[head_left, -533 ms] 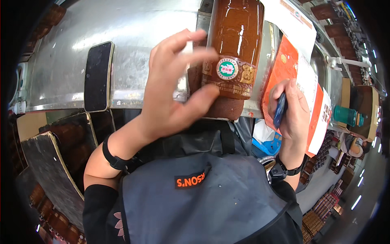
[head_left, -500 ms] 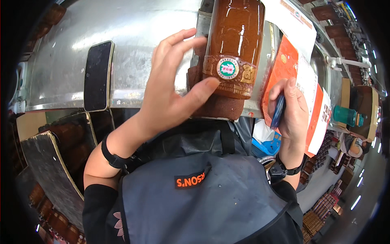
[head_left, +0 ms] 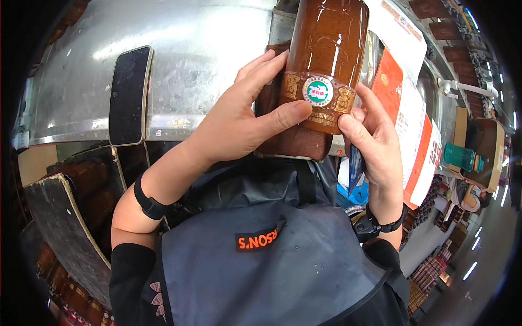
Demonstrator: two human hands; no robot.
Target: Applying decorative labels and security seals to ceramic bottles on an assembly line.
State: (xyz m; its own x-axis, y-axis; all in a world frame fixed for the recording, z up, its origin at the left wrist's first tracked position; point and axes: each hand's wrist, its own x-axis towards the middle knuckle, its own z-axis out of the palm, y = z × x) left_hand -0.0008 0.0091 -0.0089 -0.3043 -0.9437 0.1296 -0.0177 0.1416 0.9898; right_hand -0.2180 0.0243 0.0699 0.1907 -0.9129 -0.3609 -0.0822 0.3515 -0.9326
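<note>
Bright glare on metal tabletop [head_left: 185,60]; sharp highlights on brown bottle [head_left: 329,46]; edges dark, bent.

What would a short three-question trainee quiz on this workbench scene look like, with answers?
1. True or false: the flat, black-screened rectangular phone lies on the person's left of the glossy brown cylindrical bottle.

2. What is tucked in the right hand, which is also at the bottle?
A) a yellow sponge
B) a slim dark-blue object
C) a silver metal spoon

3. What colour surrounds the white patch inside the round, white-rimmed label, close to the thumb of the left hand?

Key: 1. True. 2. B. 3. Green.
</note>
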